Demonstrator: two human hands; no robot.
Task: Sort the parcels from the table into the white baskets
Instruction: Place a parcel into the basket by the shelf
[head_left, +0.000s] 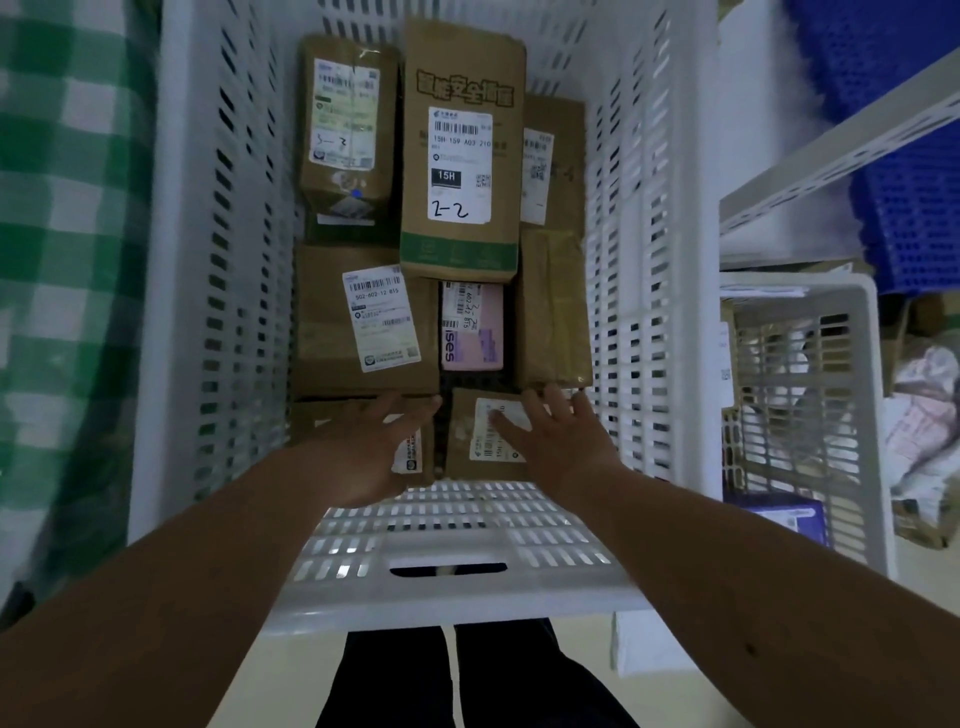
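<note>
Both my arms reach down into a tall white slatted basket (639, 218) that holds several cardboard parcels with shipping labels. My left hand (363, 447) lies with fingers straight over a brown parcel (413, 454) at the near left of the basket floor. My right hand (556, 439) rests with spread fingers on a small brown labelled parcel (467, 436) at the near right. Farther in lie a brown box with a tilted label (363, 322), a pink box (471, 327) and a tall parcel marked 2-2 (460, 156).
A second white basket (810, 405) with bagged parcels stands to the right. Blue crates (904, 171) and a grey shelf rail (841, 150) are at the upper right. A green and white checked cloth (62, 249) hangs on the left. My legs show below the basket's near rim.
</note>
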